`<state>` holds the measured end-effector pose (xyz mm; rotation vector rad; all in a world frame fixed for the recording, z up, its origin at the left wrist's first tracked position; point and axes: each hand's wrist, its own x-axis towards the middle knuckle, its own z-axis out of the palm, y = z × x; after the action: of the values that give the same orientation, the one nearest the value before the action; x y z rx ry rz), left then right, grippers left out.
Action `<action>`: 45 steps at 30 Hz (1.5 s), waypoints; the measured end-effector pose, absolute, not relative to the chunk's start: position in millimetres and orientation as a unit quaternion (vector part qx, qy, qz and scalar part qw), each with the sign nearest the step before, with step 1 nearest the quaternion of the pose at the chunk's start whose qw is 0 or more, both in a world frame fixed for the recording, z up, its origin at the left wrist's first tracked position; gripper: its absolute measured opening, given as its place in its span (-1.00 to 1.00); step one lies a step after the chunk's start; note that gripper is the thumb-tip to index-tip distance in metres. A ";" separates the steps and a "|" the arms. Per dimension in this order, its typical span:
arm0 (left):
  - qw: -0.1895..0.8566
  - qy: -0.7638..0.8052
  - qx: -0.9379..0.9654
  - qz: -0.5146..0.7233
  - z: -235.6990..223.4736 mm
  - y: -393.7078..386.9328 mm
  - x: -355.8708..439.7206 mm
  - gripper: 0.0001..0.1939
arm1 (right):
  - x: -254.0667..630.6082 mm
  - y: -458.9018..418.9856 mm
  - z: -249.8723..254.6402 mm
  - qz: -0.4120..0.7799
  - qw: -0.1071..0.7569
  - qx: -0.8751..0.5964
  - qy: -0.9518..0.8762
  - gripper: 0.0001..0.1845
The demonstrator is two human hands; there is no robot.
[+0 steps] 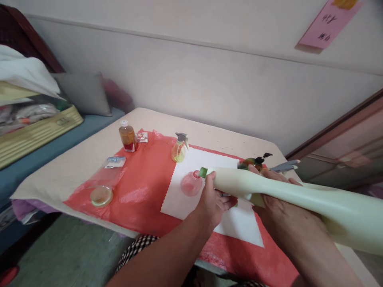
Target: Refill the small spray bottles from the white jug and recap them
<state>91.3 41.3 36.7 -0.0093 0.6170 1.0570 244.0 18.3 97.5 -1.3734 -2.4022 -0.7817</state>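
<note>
My left hand [214, 203] is at the front end of a long pale green plastic jug [239, 179], its thumb against the side and its fingers underneath. Around the jug's narrow, handle-like part, my right hand [287, 211] is closed. The jug lies tilted, nearly level, above the table. Its green tip [203, 172] is right beside the open mouth of a round pink clear bottle [190, 186]. That bottle rests on a white sheet [176, 199] with scalloped edges. Whether liquid is flowing I cannot tell.
On red plastic film [143, 179] stand a yellow spray bottle [178, 152], an amber bottle [128, 137] and a round clear dish [101, 196]. A clear packet [115, 162] lies nearby. Behind the jug are a dark-topped bottle [253, 162] and grey handles [283, 166].
</note>
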 end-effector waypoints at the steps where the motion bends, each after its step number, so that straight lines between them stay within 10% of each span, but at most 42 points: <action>1: 0.819 0.288 -0.003 0.497 36.3 41.5 91.4 -0.43 | 243.9 18.1 98.1 -0.279 0.117 -0.470 -0.830 -0.25; 45: 0.827 0.267 0.012 0.495 37.7 41.1 92.4 -0.42 | 240.5 14.4 103.4 -0.296 0.073 -0.476 -0.825 -0.25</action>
<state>92.4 41.1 37.7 0.0254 0.5678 1.0519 240.5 14.4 103.4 -1.4305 -2.4787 -0.8879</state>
